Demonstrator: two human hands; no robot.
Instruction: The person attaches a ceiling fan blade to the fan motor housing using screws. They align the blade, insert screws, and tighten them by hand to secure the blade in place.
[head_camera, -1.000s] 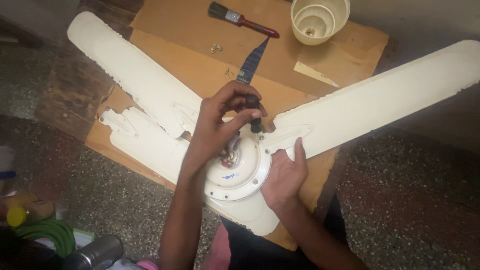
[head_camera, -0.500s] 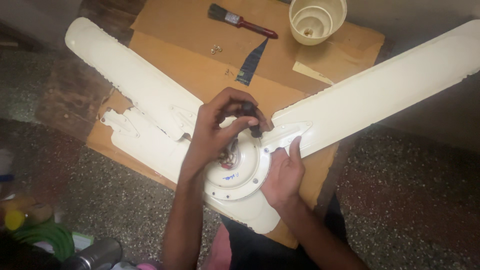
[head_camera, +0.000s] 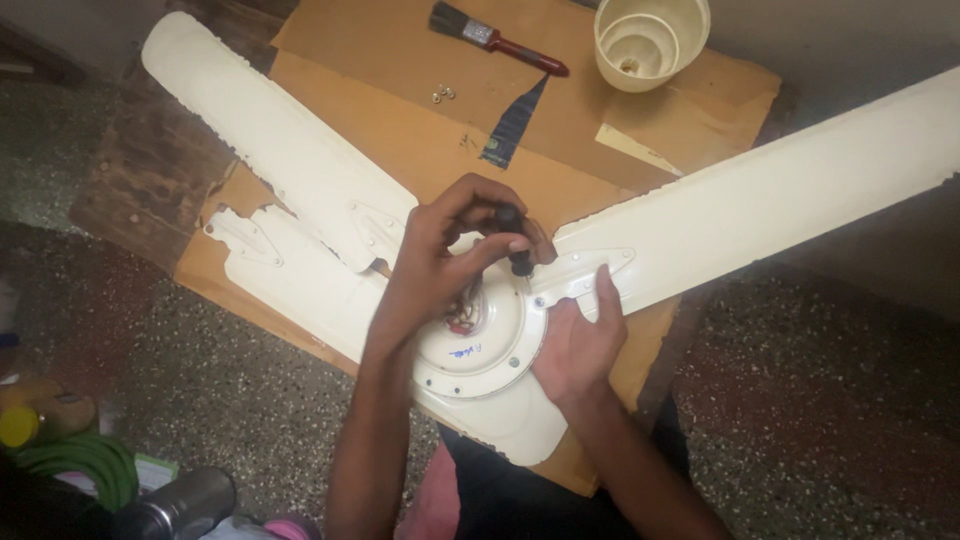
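The left hand (head_camera: 440, 255) is gripping a dark-handled screwdriver (head_camera: 515, 240) upright in closed fingers at the blade bracket on the ceiling fan hub (head_camera: 480, 350), lying on cardboard, while the right hand (head_camera: 580, 340) is pressing flat, open-fingered; keeping it vertical should prevent slipping.

Seen from above, a cream ceiling fan (head_camera: 480, 350) lies on brown cardboard (head_camera: 400, 110) on a speckled floor (head_camera: 820, 400). The left hand (head_camera: 440, 255) grips a dark-handled screwdriver (head_camera: 515, 240), tip down at the hub's rim, while the right hand (head_camera: 580, 340) presses flat beside a blade bracket (head_camera: 590, 270). A paintbrush (head_camera: 495, 38) and a cream cup (head_camera: 650, 40) lie farther back.
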